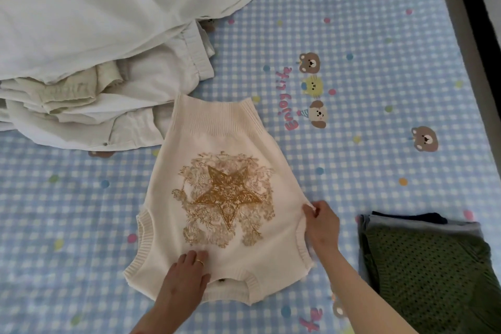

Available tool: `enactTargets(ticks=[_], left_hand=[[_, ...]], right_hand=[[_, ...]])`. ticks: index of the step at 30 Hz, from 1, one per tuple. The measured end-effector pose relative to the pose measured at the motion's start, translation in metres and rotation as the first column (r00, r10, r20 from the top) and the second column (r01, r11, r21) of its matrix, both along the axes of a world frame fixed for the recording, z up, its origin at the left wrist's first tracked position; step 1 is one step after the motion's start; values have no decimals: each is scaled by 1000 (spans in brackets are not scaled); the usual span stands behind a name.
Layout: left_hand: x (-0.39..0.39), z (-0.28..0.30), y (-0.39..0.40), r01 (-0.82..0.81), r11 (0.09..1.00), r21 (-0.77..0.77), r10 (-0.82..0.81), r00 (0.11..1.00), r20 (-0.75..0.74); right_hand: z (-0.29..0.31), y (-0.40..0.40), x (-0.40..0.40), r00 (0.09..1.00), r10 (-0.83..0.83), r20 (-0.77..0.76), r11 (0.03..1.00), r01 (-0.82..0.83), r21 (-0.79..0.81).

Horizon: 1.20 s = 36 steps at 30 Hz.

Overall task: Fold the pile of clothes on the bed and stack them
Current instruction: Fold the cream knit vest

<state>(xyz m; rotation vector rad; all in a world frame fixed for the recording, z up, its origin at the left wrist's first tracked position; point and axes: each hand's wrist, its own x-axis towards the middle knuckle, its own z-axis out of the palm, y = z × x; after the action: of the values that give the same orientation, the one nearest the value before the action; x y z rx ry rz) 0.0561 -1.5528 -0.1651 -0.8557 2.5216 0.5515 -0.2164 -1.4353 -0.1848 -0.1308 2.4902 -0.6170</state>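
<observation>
Left hand (187, 271), lower centre of the frame: fingers straight, palm down, pressing flat on the cream knit vest (217, 225) near its neckline; a ring on one finger.

Right hand (321, 221), centre right: fingers curled, pinching the vest's side edge just above the armhole.

Cream knit vest, centre of the frame: laid flat on the bed sheet (379, 144), neckline toward the bottom edge, ribbed hem toward the top; gold star print (226, 192) face up at its middle.

Folded stack (428, 266), lower right: green mesh-knit garment on top, grey and dark layers showing beneath at its upper edge; lies apart from the vest.

Bed sheet: blue-and-white check with cartoon bears, coloured dots and the words "Enjoy Life".

Pile of pale clothes (95, 49), upper left: white and cream garments heaped loosely, its lower right edge touching the vest's hem corner.
</observation>
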Motion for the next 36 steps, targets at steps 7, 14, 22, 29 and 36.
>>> enactTargets(ticks=[7, 14, 22, 29, 36], left_hand=[[-46, 6, -81, -470, 883, -8, 436, 823, -364], [-124, -33, -232, -710, 635, 305, 769, 543, -336], [-160, -62, -273, -668, 672, 318, 738, 638, -219], [-143, -61, -290, -782, 608, 138, 767, 535, -354], [-136, -68, -281, -767, 611, 194, 758, 497, -423]], right_hand=[[1, -104, -39, 951, 202, -233, 960, -239, -143], [-28, -230, -72, 829, 512, -225, 836, -541, -91], [-54, -228, -116, 951, 271, -148, 956, -283, -72], [-62, -219, -129, 915, 330, -230, 932, -355, -75], [-57, -210, -136, 880, 297, -371, 936, -345, -70]])
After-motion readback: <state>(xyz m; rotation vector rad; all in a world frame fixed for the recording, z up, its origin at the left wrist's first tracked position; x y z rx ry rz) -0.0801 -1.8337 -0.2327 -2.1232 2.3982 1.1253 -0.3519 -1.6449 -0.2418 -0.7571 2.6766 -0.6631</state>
